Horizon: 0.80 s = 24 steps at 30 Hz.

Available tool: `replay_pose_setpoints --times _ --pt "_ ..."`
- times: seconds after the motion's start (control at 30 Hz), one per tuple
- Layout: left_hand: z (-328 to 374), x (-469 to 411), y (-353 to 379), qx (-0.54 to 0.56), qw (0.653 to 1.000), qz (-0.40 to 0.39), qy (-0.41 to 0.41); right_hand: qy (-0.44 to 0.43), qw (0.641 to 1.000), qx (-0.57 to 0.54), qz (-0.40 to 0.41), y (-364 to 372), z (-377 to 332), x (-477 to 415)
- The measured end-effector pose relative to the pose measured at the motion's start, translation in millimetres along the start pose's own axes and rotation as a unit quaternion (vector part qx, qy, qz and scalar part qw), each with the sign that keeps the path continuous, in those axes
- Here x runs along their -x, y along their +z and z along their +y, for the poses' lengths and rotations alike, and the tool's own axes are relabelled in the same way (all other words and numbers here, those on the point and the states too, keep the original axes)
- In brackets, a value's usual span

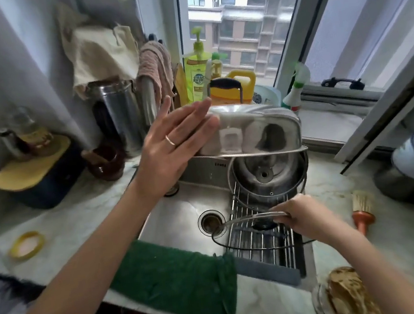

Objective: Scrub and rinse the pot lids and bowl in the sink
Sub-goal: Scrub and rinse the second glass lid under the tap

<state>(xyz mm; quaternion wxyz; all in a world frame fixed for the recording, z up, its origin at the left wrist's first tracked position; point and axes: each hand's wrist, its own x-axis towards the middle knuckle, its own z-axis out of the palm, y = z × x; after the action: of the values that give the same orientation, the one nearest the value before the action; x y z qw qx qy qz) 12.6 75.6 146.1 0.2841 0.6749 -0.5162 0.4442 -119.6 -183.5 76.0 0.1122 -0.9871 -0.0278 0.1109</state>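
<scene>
Stainless steel sink (pixel 178 211), centre of frame, dry to the eye: no water is seen running from the tap (pixel 149 99) at upper centre.

Hands. The left hand (pixel 171 145) is raised flat, fingers straight and together, gripping nothing. Its fingertips lie at the left side of a steel dome (pixel 256 125) that sits rim down at the back of the sink; contact looks likely but is not certain. Whether the dome is a lid or the upturned bowl cannot be told. The right hand (pixel 308 217) is curled round the rim of a glass lid (pixel 250 229), holding it nearly level just above the wire rack (pixel 263 256) in the right part of the sink.

Other task items. A second round lid (pixel 265 176) stands on edge in the rack, below the dome.

Step in hand, by judgement. Neither hand holds a scrubber and no suds show, so this is handling, not scrubbing: the glass lid is either being taken up for washing or set to drain. The frame does not settle which.

Next move, by judgement. If washing is to start, it calls for water from the tap, soap from the bottle (pixel 196 75) at upper centre, and a scrubbing tool; the green cloth (pixel 178 273) on the sink's front edge is nearest the free left hand.
</scene>
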Motion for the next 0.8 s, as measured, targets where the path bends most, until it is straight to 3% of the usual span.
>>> replay_pose_setpoints --times 0.3,0.53,0.8 --pt "10 6 27 0.100 0.985 -0.046 -0.131 0.008 0.999 0.033 -0.025 7 -4 10" --pt "22 27 98 0.243 0.927 -0.099 -0.269 0.008 1.000 -0.016 -0.010 7 -2 13" --pt "24 39 168 0.278 0.864 -0.226 -0.353 0.079 0.983 -0.157 0.049 8 21 -21"
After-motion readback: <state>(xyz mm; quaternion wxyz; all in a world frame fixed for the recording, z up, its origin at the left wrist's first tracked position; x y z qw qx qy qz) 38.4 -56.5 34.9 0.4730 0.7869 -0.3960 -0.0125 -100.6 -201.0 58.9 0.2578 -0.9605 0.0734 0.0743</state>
